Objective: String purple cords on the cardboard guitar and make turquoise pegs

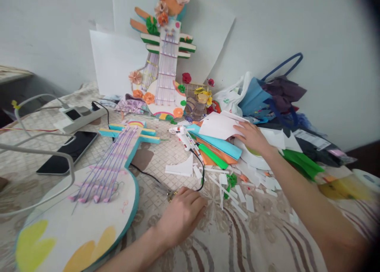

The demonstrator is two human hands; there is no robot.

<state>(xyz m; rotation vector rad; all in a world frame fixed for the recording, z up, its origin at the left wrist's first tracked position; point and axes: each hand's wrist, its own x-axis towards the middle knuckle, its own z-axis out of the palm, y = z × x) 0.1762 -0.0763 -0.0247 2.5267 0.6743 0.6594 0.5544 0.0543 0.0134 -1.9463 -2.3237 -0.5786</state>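
My left hand rests on the patterned tablecloth with its fingers curled closed. A small shiny metal piece shows just beyond its knuckles; what the fingers hold is hidden. Over the paper pile, my right hand grips the near right edge of a sheet of white paper. Beneath that sheet lie blue paper, orange paper and a green-handled cutter. A white glue gun with a black cord lies left of the pile. Left of my left hand is a cardboard guitar with purple strings.
Another decorated cardboard guitar leans upright against the wall. Paper scraps litter the middle right. A phone and a power strip lie left, with a white cable arching over the near guitar. Bags stand back right.
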